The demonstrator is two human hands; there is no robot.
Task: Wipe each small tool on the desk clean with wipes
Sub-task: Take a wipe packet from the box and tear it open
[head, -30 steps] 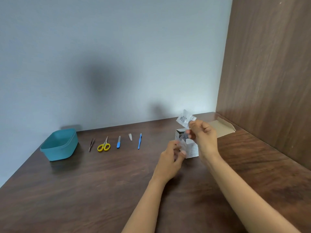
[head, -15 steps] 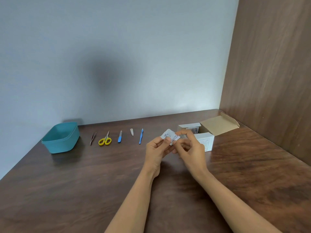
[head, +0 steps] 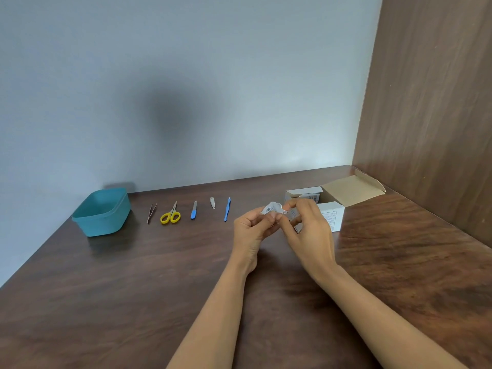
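Two bare forearms reach over the dark wood desk. Above it the left hand and right hand meet, fingers curled, each pinching one end of a small white sachet between thumb and fingertips. It looks crumpled, and whether it is torn open I cannot tell. Just behind the right hand stands a white box, flap open. Further left, in a row near the wall, lie a blue tool, clipper, file, scissors and tweezers, all apart. A teal tub sits beyond them at the left.
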